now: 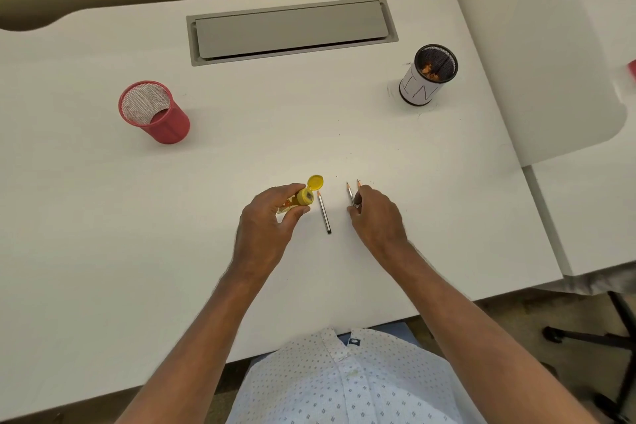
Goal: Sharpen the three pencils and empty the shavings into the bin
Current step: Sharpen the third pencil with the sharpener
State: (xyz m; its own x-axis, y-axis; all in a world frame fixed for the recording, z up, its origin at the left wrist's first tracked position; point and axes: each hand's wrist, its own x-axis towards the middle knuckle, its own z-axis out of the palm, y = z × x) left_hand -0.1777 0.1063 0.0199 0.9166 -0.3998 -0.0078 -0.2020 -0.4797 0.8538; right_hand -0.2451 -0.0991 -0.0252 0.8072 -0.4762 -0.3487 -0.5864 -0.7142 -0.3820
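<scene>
Two mesh cups stood on the white tabletop (103, 217): a red one (154, 112) toward the left edge, nothing visible inside, and a black paper-wrapped bin (428, 75) toward the right edge, holding brown shavings. The left hand (272, 217) gripped a yellow sharpener (303, 197), lid flipped open. One grey pencil (324, 212) lay just beside it. The right hand (377, 213) pinched two pencils (351, 195), points away.

A person in a dotted white shirt (347, 385), forearms bare.
The button-front shirt carries a fine pattern of small grey-blue marks, with a buttoned placket down the middle; no sleeves reach the forearms.
</scene>
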